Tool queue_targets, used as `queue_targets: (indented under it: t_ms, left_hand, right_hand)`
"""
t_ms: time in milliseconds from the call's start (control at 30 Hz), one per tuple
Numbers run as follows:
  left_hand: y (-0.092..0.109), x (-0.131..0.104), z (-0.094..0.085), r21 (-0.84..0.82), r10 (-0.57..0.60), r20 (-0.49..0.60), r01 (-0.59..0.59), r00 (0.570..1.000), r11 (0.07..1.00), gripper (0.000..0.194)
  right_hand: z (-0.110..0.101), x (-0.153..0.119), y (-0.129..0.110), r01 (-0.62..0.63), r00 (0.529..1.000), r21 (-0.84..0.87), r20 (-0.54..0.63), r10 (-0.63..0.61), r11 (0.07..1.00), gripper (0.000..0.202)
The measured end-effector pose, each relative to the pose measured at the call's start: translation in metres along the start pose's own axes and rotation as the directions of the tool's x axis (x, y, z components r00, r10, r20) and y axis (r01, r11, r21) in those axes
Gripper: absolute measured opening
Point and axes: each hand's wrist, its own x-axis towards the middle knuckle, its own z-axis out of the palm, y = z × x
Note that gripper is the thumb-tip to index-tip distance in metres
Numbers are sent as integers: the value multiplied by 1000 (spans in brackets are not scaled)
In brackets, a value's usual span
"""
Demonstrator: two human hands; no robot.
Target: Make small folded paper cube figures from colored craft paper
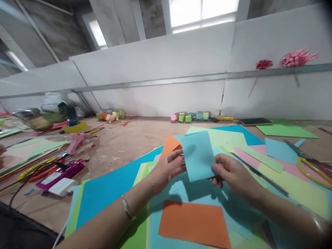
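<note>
A folded piece of light blue paper is held up above the pile of coloured sheets. My right hand pinches its lower right edge, thumb in front and fingers behind. At its left edge is my left hand, with curled fingers reaching behind the paper; their tips are hidden. Below the held piece, an orange paper rectangle lies on light blue sheets. Another orange paper shows behind my left hand. A dark, thin pen-like tool lies to the right of my right hand.
Yellow-handled scissors lie at the right. A phone rests near the white wall. Small coloured paper cubes line the back. On the left are a pink glue gun, a purple device, cables and a jar. Another person's hand shows at the left edge.
</note>
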Motion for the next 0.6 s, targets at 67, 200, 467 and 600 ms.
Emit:
queue_targets:
  t_ms: [67, 200, 467, 600]
  left_hand:
    - [-5, -6, 8, 85, -30, 30, 28, 999, 996, 64]
    - [-7, -10, 12, 165, -67, -51, 74, 996, 983, 49]
    - [7, -4, -6, 422, 45, -110, 6, 993, 906, 37]
    - [9, -5, -5, 554, 100, -38, -63, 994, 830, 28]
  right_hand:
    - [8, -6, -1, 40, 998, -18, 56, -38, 999, 23]
    - [13, -11, -1, 104, 984, -126, 159, -83, 987, 20]
    - [1, -3, 1, 142, 989, -180, 71, -131, 973, 26]
    - [2, -5, -1, 215, 977, -171, 31, -213, 961, 27]
